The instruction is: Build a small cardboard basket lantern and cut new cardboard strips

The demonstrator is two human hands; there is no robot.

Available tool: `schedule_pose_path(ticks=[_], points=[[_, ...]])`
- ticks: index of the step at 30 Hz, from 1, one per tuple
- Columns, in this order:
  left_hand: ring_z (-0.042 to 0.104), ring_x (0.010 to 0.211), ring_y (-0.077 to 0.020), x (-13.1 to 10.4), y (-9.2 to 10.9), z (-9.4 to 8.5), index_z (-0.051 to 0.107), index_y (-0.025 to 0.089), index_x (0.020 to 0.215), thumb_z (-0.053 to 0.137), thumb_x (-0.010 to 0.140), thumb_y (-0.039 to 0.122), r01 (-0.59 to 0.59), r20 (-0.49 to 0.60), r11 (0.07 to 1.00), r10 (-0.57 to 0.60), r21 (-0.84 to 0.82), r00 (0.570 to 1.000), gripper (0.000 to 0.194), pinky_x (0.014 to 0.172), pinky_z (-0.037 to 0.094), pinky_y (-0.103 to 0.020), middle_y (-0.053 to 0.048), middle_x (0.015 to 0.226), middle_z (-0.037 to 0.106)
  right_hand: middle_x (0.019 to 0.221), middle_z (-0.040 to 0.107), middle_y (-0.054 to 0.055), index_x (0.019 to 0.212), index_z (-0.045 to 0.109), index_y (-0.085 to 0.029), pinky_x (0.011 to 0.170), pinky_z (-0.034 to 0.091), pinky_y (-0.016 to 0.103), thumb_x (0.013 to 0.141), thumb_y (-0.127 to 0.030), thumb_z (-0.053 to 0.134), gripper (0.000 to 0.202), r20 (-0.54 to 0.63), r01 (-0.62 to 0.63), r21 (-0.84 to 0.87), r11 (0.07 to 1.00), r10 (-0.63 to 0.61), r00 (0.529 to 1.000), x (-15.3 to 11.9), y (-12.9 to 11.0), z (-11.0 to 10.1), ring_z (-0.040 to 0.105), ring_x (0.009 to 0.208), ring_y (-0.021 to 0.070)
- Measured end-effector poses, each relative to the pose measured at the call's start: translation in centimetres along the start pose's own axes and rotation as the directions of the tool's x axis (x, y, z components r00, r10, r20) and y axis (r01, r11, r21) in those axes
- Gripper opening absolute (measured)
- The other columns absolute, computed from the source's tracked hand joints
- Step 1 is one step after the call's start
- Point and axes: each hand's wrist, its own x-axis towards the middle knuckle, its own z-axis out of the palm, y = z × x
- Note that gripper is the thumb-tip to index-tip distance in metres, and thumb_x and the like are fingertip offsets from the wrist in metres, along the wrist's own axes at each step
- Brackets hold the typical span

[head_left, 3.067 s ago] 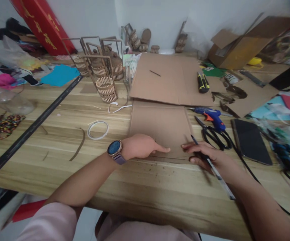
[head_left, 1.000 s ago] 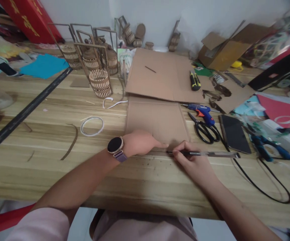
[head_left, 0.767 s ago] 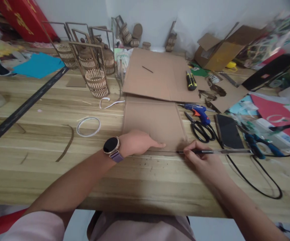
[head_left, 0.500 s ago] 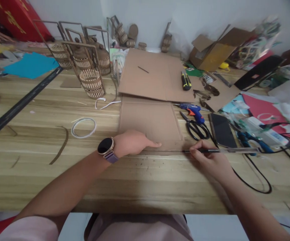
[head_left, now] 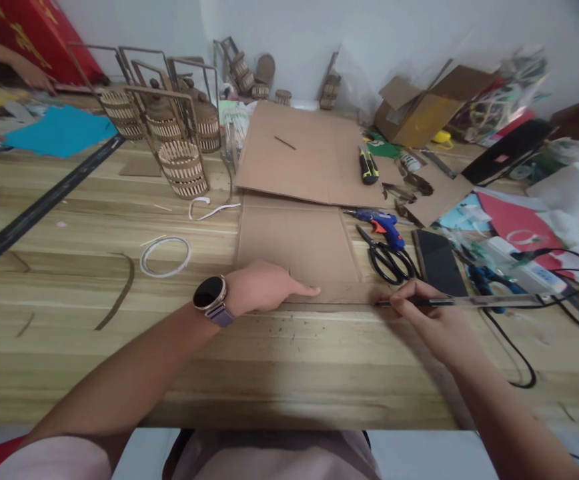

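My left hand (head_left: pixel 264 285), with a watch (head_left: pixel 210 293) on its wrist, presses down on the near part of a cardboard piece (head_left: pixel 294 240), thumb stretched out to the right along it. Between the pinched fingers of my right hand (head_left: pixel 427 317) is a thin dark pen-like tool (head_left: pixel 432 302), its tip at the right end of the cardboard's near edge. A larger cardboard sheet (head_left: pixel 294 160) overlaps the far side of that piece. Small dark crumbs lie on the wood in front of the near edge.
Right of the cardboard are scissors (head_left: pixel 389 260), a blue glue gun (head_left: pixel 379 223), a phone (head_left: pixel 439 260) and cables. A yellow-black cutter (head_left: pixel 368 165) lies on the sheet. Small woven baskets (head_left: pixel 183 167) and a white ring (head_left: pixel 165 257) are left. Another person's hand (head_left: pixel 34 75) shows far left.
My right hand and the tool have moved slightly right along the near edge. My left hand stays on the cardboard. The other person's hand has shifted into fuller view.
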Motion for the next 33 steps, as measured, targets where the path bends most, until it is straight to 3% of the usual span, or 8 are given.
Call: schedule_pose_path(ticks=[10, 19, 23, 26, 29, 33], points=[[0.054, 0.056, -0.0152, 0.1, 0.0, 0.0, 0.034, 0.055, 0.144, 0.040, 0.090, 0.007, 0.005, 0.013, 1.000, -0.004, -0.009, 1.000, 0.073, 0.050, 0.022, -0.024, -0.004, 0.084, 0.068, 0.059, 0.056, 0.000, 0.064, 0.057, -0.023, 0.053, 0.040, 0.029, 0.077, -0.035, 0.061, 0.019, 0.020, 0.017, 0.039, 0.999, -0.018, 1.000, -0.8, -0.1, 1.6, 0.051, 0.057, 0.0165], [0.056, 0.057, -0.0160, 0.0, 0.1, 0.0, 0.033, 0.055, 0.145, 0.040, 0.090, 0.007, 0.006, 0.014, 1.000, -0.007, 0.006, 1.000, 0.073, 0.050, 0.022, -0.024, -0.004, 0.086, 0.068, 0.058, 0.057, 0.001, 0.062, 0.057, -0.023, 0.048, 0.040, 0.028, 0.074, -0.040, 0.061, 0.021, -0.044, 0.027, -0.041, 0.999, -0.029, 0.999, -0.4, 0.6, -0.6, 0.052, 0.054, 0.0166], [0.057, 0.057, -0.0169, 0.0, 0.1, -0.1, 0.033, 0.055, 0.145, 0.041, 0.088, 0.006, 0.011, 0.009, 1.000, -0.011, 0.005, 1.000, 0.075, 0.049, 0.022, -0.024, -0.003, 0.086, 0.069, 0.059, 0.059, 0.000, 0.063, 0.057, -0.024, 0.051, 0.042, 0.028, 0.078, -0.038, 0.061, 0.020, -0.079, 0.049, -0.018, 0.999, -0.050, 0.996, -0.7, -0.4, -0.9, 0.054, 0.055, 0.0162], [0.057, 0.056, -0.0160, 0.1, 0.0, -0.2, 0.033, 0.054, 0.145, 0.040, 0.090, 0.007, 0.016, 0.017, 1.000, -0.016, -0.009, 1.000, 0.073, 0.050, 0.023, -0.025, -0.003, 0.087, 0.070, 0.060, 0.060, 0.000, 0.068, 0.059, -0.024, 0.050, 0.042, 0.027, 0.081, -0.039, 0.061, 0.020, -0.006, 0.108, 0.000, 0.994, -0.108, 0.994, -1.3, -2.5, 0.6, 0.055, 0.055, 0.0162], [0.060, 0.060, -0.0170, 0.2, -0.2, 0.0, 0.035, 0.053, 0.145, 0.041, 0.093, 0.012, 0.005, 0.013, 0.998, -0.004, -0.055, 1.000, 0.066, 0.051, 0.026, -0.024, -0.003, 0.090, 0.073, 0.064, 0.062, 0.000, 0.075, 0.063, -0.024, 0.048, 0.041, 0.026, 0.082, -0.040, 0.062, 0.018, 0.167, 0.168, 0.052, 0.984, -0.175, 0.970, -2.0, -5.0, 3.1, 0.056, 0.057, 0.0163], [0.064, 0.072, -0.0202, 0.1, -0.7, -0.1, 0.039, 0.049, 0.145, 0.043, 0.095, 0.021, -0.014, -0.005, 0.992, 0.013, -0.125, 1.000, 0.057, 0.054, 0.030, -0.025, -0.003, 0.100, 0.075, 0.068, 0.063, -0.001, 0.080, 0.063, -0.024, 0.052, 0.043, 0.025, 0.084, -0.041, 0.061, 0.017, 0.303, 0.152, 0.187, 0.970, -0.205, 0.931, -1.8, -7.2, 5.7, 0.058, 0.062, 0.0159]])
